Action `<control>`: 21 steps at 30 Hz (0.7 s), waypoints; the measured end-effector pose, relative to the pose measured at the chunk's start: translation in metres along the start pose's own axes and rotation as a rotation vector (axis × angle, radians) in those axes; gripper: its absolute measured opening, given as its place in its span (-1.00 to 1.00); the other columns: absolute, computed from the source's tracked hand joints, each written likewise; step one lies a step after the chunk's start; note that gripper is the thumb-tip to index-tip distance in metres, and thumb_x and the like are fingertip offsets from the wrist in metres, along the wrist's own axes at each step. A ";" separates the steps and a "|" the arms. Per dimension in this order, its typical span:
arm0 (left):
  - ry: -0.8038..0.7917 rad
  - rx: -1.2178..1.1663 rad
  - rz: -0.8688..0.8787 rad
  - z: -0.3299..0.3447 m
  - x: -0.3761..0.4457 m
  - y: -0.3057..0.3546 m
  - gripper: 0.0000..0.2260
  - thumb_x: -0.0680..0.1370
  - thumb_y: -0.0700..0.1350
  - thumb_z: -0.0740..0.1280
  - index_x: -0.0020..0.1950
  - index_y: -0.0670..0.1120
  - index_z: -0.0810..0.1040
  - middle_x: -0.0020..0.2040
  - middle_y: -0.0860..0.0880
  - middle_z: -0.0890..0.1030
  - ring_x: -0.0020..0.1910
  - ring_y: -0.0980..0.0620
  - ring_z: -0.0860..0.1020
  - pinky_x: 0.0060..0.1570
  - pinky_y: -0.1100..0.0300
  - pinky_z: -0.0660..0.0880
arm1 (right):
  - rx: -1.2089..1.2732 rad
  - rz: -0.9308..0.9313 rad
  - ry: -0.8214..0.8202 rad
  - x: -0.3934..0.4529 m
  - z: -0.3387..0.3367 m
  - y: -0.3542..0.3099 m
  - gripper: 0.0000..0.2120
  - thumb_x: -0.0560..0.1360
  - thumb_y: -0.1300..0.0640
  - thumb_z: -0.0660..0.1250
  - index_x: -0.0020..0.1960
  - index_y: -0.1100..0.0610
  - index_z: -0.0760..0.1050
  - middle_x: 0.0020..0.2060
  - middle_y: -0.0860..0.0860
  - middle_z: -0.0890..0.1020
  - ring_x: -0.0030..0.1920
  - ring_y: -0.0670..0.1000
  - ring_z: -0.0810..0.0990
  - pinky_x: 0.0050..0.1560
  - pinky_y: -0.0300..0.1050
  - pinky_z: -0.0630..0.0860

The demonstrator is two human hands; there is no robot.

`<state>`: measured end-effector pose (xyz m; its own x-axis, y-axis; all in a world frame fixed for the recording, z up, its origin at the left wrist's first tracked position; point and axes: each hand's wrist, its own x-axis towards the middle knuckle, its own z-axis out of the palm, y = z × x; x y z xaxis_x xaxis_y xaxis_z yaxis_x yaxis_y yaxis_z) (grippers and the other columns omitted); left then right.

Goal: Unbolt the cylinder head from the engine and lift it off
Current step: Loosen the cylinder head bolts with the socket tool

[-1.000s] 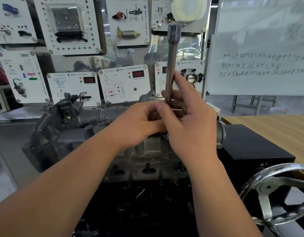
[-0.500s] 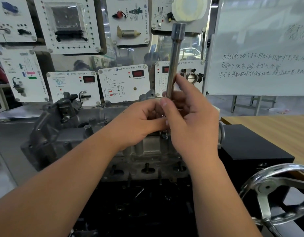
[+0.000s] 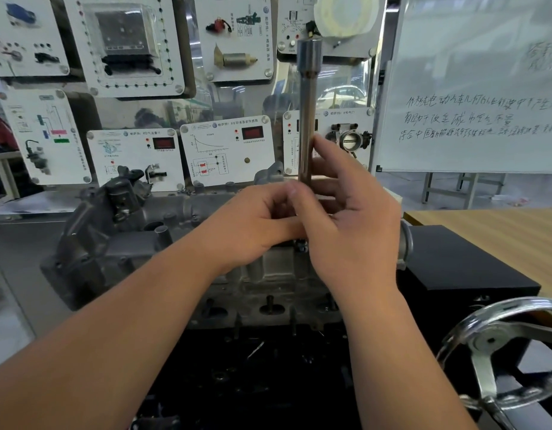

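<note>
Little has shifted: both hands, left (image 3: 256, 221) and right (image 3: 346, 225), still pinch the upright steel rod (image 3: 309, 113) over the cylinder head (image 3: 268, 274). Tilt it and it could slip off the bolt.

Even, bright indoor light; soft shadows only; black engine stand (image 3: 268, 383) near-featureless at bottom centre; glare on chrome handwheel (image 3: 501, 346) and clear panel (image 3: 237, 100); wide-angle bowing along whiteboard (image 3: 473, 88) edge; forearms softly blurred near lower corners.
</note>
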<state>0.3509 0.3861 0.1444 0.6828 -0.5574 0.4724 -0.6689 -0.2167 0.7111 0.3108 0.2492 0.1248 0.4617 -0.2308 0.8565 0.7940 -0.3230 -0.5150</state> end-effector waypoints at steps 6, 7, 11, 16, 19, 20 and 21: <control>0.033 -0.079 -0.050 -0.002 -0.002 0.000 -0.75 0.52 0.01 0.35 0.10 -0.08 0.69 0.05 -0.10 0.74 0.10 -0.03 0.68 0.24 0.03 0.57 | -0.023 -0.009 0.041 -0.001 0.000 0.004 -0.57 0.60 0.14 0.29 0.46 0.11 0.45 0.09 -0.14 0.68 0.09 -0.17 0.67 0.09 -0.04 0.65; 0.023 -0.084 -0.049 -0.002 -0.002 0.000 -0.76 0.52 0.01 0.35 0.08 -0.06 0.69 0.04 -0.07 0.74 0.08 0.01 0.68 0.21 0.09 0.58 | -0.022 -0.005 0.030 0.000 -0.001 0.004 -0.56 0.60 0.14 0.27 0.48 0.09 0.43 0.08 -0.18 0.67 0.08 -0.19 0.66 0.09 -0.06 0.65; 0.008 -0.047 -0.022 0.000 0.000 0.001 -0.89 0.55 -0.08 0.40 0.05 -0.04 0.66 -0.02 -0.02 0.74 0.04 0.02 0.69 0.11 0.17 0.59 | 0.014 0.015 -0.036 0.001 -0.001 0.004 -0.45 0.55 -0.01 0.35 0.51 -0.11 0.30 0.05 -0.29 0.65 0.06 -0.19 0.66 0.10 -0.07 0.64; 0.019 -0.019 -0.020 -0.001 0.000 0.000 -0.79 0.56 -0.11 0.43 0.20 -0.02 0.64 0.09 -0.15 0.70 0.12 -0.13 0.66 0.17 0.00 0.59 | 0.015 -0.027 0.017 -0.001 0.002 0.006 -0.51 0.58 0.08 0.36 0.48 -0.07 0.38 -0.03 -0.19 0.68 -0.03 -0.14 0.68 0.01 0.00 0.65; 0.005 -0.052 -0.073 -0.001 -0.001 0.000 -0.78 0.56 0.00 0.38 0.17 -0.02 0.66 0.11 -0.03 0.73 0.18 0.00 0.66 0.30 0.00 0.53 | -0.005 -0.024 0.020 0.000 0.002 0.008 -0.55 0.62 0.11 0.29 0.51 0.02 0.38 -0.05 -0.23 0.69 -0.03 -0.16 0.68 -0.04 -0.01 0.66; 0.002 -0.058 -0.086 -0.002 -0.001 0.000 -0.76 0.56 0.02 0.36 0.16 -0.02 0.68 0.10 -0.02 0.73 0.19 0.01 0.66 0.33 -0.03 0.51 | -0.017 -0.021 0.012 0.000 0.001 0.008 -0.54 0.63 0.11 0.26 0.52 0.03 0.36 -0.04 -0.26 0.67 0.00 -0.19 0.67 -0.04 -0.02 0.66; 0.001 -0.060 -0.095 -0.002 -0.001 0.000 -0.75 0.55 0.03 0.36 0.14 -0.03 0.69 0.10 -0.02 0.73 0.19 0.01 0.66 0.35 -0.06 0.49 | -0.021 -0.015 0.005 0.000 0.001 0.008 -0.53 0.64 0.10 0.25 0.54 0.03 0.33 -0.02 -0.27 0.66 0.03 -0.21 0.66 -0.02 -0.03 0.66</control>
<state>0.3508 0.3884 0.1446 0.7426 -0.5360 0.4016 -0.5822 -0.2203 0.7826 0.3176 0.2471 0.1207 0.4479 -0.2309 0.8637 0.7919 -0.3460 -0.5032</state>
